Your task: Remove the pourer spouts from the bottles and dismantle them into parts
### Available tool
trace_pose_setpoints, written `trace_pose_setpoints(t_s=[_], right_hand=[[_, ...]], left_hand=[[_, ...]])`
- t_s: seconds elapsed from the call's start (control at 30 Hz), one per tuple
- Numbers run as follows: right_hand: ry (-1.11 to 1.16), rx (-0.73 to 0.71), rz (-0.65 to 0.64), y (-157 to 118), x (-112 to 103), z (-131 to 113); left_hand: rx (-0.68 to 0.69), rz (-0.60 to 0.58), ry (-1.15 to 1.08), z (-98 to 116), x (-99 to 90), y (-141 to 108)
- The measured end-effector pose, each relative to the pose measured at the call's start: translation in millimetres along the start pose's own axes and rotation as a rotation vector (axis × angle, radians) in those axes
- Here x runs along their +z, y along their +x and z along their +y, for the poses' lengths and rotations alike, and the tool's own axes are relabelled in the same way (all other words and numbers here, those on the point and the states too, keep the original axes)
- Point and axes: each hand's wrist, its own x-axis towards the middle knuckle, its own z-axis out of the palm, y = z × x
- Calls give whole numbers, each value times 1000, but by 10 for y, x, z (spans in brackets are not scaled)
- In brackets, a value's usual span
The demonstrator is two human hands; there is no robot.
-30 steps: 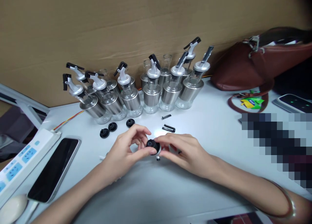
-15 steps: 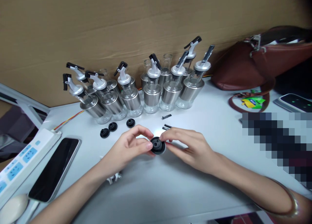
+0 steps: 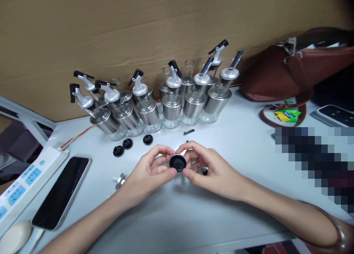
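Note:
Between my two hands is a pourer cap (image 3: pixel 177 163), its black stopper side turned up toward me inside a silver rim. My left hand (image 3: pixel 151 171) pinches its left edge with thumb and forefinger. On the opposite edge, my right hand (image 3: pixel 211 169) grips it the same way. A small black piece (image 3: pixel 204 171) shows by the curled fingers of the right hand. Loose black stoppers (image 3: pixel 127 143) lie on the table beyond my left hand. Partly behind my left wrist sits a silver pourer top (image 3: pixel 121 181). A dark lever (image 3: pixel 189 132) rests farther back.
Several glass-and-steel bottles (image 3: pixel 172 106) with lever pourers stand along the cardboard wall (image 3: pixel 166 29). At left are a phone (image 3: pixel 61 193) and a power strip (image 3: pixel 20 184). A brown handbag (image 3: pixel 276 73) and a green-yellow packet (image 3: pixel 287 115) occupy the right.
The cap has tilted in my fingers, and its stopper now points more toward me. My right fingers have curled around its side. A silver pourer top has come into sight by my left wrist.

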Motion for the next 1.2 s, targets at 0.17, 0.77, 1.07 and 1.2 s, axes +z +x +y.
trace_pose_setpoints(t_s=[0.17,0.77,1.07,1.2], right_hand=[[7,17,-13,-17,13,-26],[-142,-53,-44,-81,118,-15],[-102,-49,-10,-63,111,-27],[-91,-74,37,-27,40,0]], left_hand=[[15,-10,68,18,63,-41],[123,101,518,-117,176,-126],[129,126,507,-89,140,-112],[270,159,506,-115,121,-67]])
